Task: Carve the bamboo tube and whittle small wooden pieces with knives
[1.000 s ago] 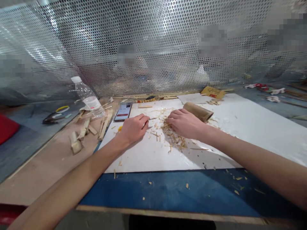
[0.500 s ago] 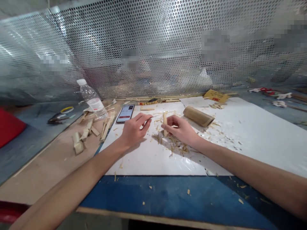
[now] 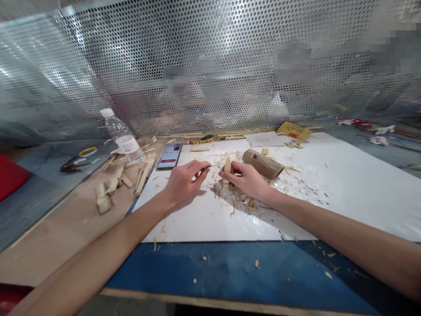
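My right hand point(image 3: 247, 177) pinches a pale strip of wood or bamboo point(image 3: 227, 166) between thumb and fingers. The strip stands roughly upright, its narrowed tip pointing up. Facing it, my left hand point(image 3: 186, 182) is closed in a pinch on a thin, dark-ended piece point(image 3: 207, 167), too small to identify. A short gap separates the two hands. Shavings point(image 3: 241, 199) lie below and around my right hand on the white sheet point(image 3: 184, 224). Just beyond that hand, a half-round-looking bamboo piece point(image 3: 264, 165) rests with its curved side up.
A phone point(image 3: 169, 157) and a tilted plastic bottle point(image 3: 124, 139) are on the left, near loose wood offcuts point(image 3: 103, 199). A yellow card point(image 3: 294, 131) lies at the back. Behind the table rises a perforated metal screen point(image 3: 210, 52). The blue table edge point(image 3: 230, 267) runs along the front.
The strip in my right hand has turned, and its pointed tip now shows. The bamboo piece has shifted left and rolled, showing a different side. The view has moved slightly.
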`<state>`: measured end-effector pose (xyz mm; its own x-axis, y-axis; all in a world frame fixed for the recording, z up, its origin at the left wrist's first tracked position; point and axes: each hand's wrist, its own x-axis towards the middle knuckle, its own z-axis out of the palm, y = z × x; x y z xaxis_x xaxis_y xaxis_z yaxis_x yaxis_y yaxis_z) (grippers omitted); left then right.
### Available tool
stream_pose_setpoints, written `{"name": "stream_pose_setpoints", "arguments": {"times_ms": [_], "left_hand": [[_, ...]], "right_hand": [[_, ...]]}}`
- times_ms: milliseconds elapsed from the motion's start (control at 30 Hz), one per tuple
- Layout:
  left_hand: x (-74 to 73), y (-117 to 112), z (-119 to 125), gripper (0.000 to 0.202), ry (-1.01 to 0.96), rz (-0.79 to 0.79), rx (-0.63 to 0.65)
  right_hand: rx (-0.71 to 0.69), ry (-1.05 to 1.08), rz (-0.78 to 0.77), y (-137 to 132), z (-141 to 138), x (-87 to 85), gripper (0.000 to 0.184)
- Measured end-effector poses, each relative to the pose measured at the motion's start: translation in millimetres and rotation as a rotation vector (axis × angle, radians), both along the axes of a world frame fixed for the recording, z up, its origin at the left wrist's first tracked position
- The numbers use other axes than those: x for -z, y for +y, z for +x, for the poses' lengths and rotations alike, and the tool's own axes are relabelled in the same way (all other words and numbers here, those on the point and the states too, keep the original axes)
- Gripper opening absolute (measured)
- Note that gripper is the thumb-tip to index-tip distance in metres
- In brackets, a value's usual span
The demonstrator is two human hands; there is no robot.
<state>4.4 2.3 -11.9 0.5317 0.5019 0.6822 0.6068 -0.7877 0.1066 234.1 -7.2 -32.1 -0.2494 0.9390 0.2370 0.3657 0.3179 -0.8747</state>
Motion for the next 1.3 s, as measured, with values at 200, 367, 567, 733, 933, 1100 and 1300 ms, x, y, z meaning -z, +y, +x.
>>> {"name": "stream_pose_setpoints", "arguments": {"times_ms": [200,367,567,733,933,1100,1300], "left_hand": [[1.5,-0.2,0.4,0.017,-0.01,-0.006,0.009],[2.5,-1.1,1.2,0.011,-0.02,-0.017,-0.026],[2.6,-1.5,1.0,0.011,-0.029,-0.021,-0.025],[2.4,-1.6,0.8,0.007,-0.036,-0.032,-0.021],[2.1,-1.7,0.3,0.007,-0.064,-0.017,0.014],[1.5,-2.5,0.2,0.009,-0.07,-0.021,0.008],[1.0,-3.0,0.5,0.009,-0.056,-0.032,-0.006]], "right_hand": [[-0.08,0.007,0.006,0.3,0.1,1.2,0.031],[-0.104,-0.006,0.014,-0.9,0.3,-2.1,0.032],[-0.155,0.004,0.019,-1.3,1.3,-3.8,0.034],[-0.165,0.034,-0.009,-3.6,1.6,-4.2,0.036],[-0.188,0.027,0.001,-6.3,1.9,-7.1,0.037],[-0.196,0.087,-0.039,-5.2,1.5,-5.4,0.035],[-0.132,0.153,-0.094,-4.1,1.4,-4.5,0.034]]}}
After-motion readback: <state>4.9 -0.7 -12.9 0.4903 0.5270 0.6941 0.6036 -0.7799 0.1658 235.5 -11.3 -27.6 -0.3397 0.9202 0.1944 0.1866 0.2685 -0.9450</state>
